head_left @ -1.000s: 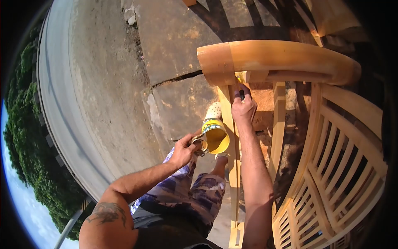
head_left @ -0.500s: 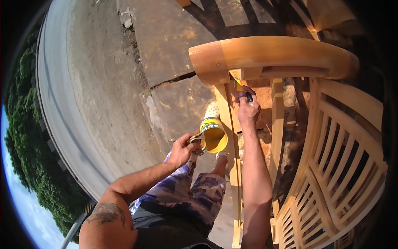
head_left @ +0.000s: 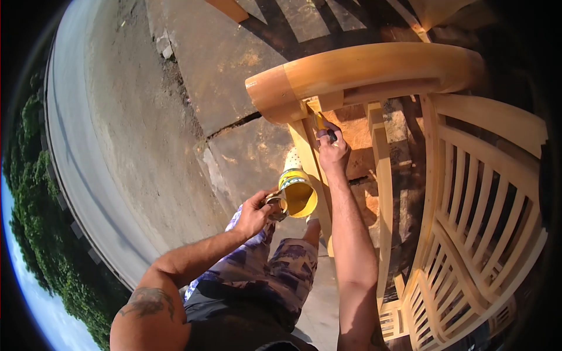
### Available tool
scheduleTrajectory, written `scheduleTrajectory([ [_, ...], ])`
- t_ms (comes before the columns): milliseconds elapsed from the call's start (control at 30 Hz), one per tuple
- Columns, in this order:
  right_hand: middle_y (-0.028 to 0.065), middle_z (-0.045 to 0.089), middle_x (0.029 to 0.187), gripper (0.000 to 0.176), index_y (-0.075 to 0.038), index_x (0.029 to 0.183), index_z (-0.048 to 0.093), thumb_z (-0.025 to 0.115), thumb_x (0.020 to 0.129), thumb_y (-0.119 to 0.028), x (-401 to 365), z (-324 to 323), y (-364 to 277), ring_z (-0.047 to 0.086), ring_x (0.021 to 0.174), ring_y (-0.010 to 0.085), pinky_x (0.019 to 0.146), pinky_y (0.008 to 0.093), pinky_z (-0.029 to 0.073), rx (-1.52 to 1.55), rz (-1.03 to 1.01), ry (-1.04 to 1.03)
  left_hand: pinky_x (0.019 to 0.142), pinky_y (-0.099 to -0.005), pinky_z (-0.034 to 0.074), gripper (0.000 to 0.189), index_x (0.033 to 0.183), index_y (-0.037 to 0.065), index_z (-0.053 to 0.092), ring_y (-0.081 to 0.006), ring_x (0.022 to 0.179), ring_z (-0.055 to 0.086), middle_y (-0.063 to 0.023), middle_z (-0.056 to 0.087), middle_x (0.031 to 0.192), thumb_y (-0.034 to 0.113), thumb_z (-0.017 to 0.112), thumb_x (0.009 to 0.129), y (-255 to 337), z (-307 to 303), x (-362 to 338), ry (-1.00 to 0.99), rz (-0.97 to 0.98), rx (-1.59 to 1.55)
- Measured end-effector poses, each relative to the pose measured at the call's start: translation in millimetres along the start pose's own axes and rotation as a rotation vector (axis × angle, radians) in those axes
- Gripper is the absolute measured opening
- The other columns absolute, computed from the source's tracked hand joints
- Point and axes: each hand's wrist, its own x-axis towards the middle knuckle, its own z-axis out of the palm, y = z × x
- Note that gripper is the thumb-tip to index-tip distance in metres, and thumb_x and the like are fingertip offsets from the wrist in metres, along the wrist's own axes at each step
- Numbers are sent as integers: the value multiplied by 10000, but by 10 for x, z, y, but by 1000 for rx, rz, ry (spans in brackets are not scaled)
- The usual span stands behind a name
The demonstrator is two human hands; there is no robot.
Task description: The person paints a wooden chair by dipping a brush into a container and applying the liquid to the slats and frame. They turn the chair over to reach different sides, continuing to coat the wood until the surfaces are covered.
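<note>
My left hand is closed around the side handle of a yellow paint can, its open mouth tilted toward me with yellowish liquid or coating inside. In my right hand is a paintbrush with a yellow and black handle. Its bristle end is up against the wooden post just under the curved armrest of a wooden bench. The armrest has a glossy orange-brown surface. Below it a pale wooden leg runs down beside the can.
A slatted bench back stands at the right. Another upright rises near my right forearm. Cracked concrete lies underfoot, and a road with trees runs along the left. More wooden furniture is at the top.
The view has shifted, so the bench appears farther left. My right hand keeps the brush under the armrest, and my left still holds the can.
</note>
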Motion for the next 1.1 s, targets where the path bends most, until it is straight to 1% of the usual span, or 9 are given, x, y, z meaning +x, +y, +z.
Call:
scheduleTrajectory([
  [33, 177, 693, 837, 246, -54, 1100, 632, 615, 925, -225, 27, -53, -7, 688, 721, 307, 661, 382, 531, -212, -64, 19, 836, -293, 531, 337, 1172, -16, 590, -141, 917, 644, -71, 684, 1004, -76, 520, 848, -7, -40, -7, -13, 1, 4],
  [133, 72, 679, 713, 219, -45, 1073, 642, 644, 903, -184, -127, -53, -146, 652, 642, 154, 631, 305, 516, -252, -199, 111, 833, -313, 550, 342, 1171, -26, 588, -172, 909, 667, -92, 690, 1028, -83, 508, 843, 46, -145, 14, -64, 11, 63],
  [233, 51, 691, 776, 236, -56, 1136, 646, 631, 941, -188, -336, -261, -444, 630, 697, 91, 645, 249, 510, 250, 74, 60, 813, -288, 546, 369, 1176, -21, 611, -152, 907, 656, -85, 694, 1035, -91, 501, 831, 75, -180, 21, -52, 1, -52],
  [333, 59, 696, 854, 258, -68, 1177, 646, 627, 948, -185, -469, -524, -540, 624, 739, 83, 681, 225, 505, 477, 146, 70, 792, -321, 578, 371, 1187, -33, 592, -188, 914, 668, -106, 690, 1067, -96, 484, 838, 201, -199, -16, -77, 12, -74],
  [433, 59, 694, 907, 274, -73, 1202, 642, 621, 952, -183, -430, -493, -617, 619, 780, 77, 701, 217, 498, 394, 122, -27, 771, -333, 591, 362, 1187, -35, 585, -204, 873, 676, -110, 679, 1052, -89, 481, 844, 237, -183, -30, -63, 27, -54],
  [500, 20, 644, 789, 346, -56, 1210, 636, 643, 906, -221, -265, -328, -559, 561, 695, 89, 662, 235, 468, 382, 105, -72, 772, -332, 591, 356, 1183, -36, 584, -201, 854, 677, -104, 675, 1038, -84, 483, 845, 142, -214, -1, -38, 61, -18],
  [667, 58, 684, 857, 310, -29, 1157, 641, 618, 870, -144, -16, -311, -441, 605, 759, 117, 698, 261, 491, 782, 281, -156, 758, -329, 590, 356, 1180, -34, 583, -185, 845, 668, -97, 665, 1059, -74, 485, 840, 86, -208, -56, -12, 43, 36],
  [800, 108, 688, 914, 306, 7, 1139, 613, 530, 854, -68, -189, -600, -744, 621, 845, 184, 814, 315, 485, 1079, 154, -336, 746, -329, 591, 364, 1186, -36, 578, -188, 842, 669, -107, 664, 1098, -73, 484, 836, 43, -187, -115, -14, 50, 66],
  [1100, 90, 635, 884, 255, -27, 1069, 606, 563, 848, -147, -883, -1220, -165, 597, 805, 200, 770, 323, 474, 1091, 233, -209, 823, -336, 576, 341, 1174, -43, 569, -201, 903, 670, -100, 677, 1073, -80, 491, 844, 167, 71, -372, 21, 31, -27],
])
